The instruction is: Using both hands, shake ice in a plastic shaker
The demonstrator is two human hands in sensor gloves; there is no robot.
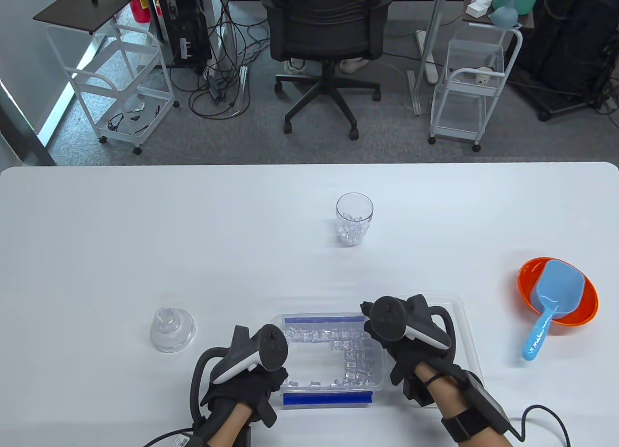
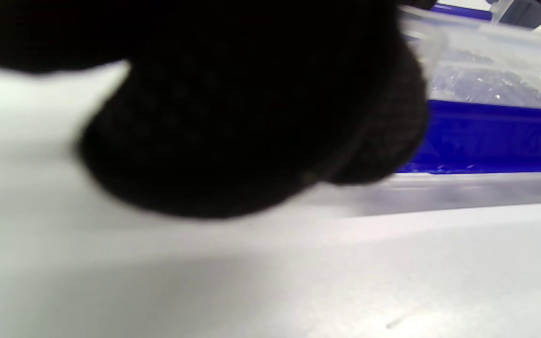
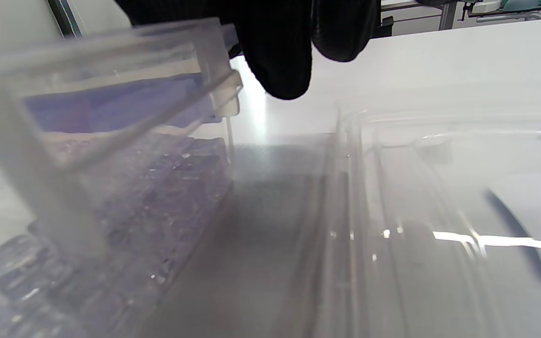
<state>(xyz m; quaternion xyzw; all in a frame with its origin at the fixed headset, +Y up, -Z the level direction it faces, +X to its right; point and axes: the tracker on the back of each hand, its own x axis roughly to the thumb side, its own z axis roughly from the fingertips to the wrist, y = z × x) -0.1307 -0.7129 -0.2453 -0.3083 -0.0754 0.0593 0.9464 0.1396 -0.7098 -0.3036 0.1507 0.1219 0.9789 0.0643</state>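
Observation:
The clear plastic shaker cup (image 1: 354, 218) stands upright mid-table with ice in its bottom, far from both hands. Its clear domed lid (image 1: 172, 329) sits on the table at the left. My left hand (image 1: 263, 384) is at the near left corner of the clear ice container (image 1: 333, 352). In the left wrist view the glove (image 2: 251, 117) is low over the table beside the container's blue clip (image 2: 496, 136); its fingers are hidden. My right hand (image 1: 387, 340) is at the container's right side. Its fingertips (image 3: 280, 61) hang free above the gap beside the container's wall (image 3: 111, 141).
The container's clear flat lid (image 1: 462, 321) lies on the table to the right, under my right hand, and shows in the right wrist view (image 3: 439, 211). An orange bowl (image 1: 580, 311) with a blue scoop (image 1: 551, 297) stands at the right. An office chair and carts stand beyond the table.

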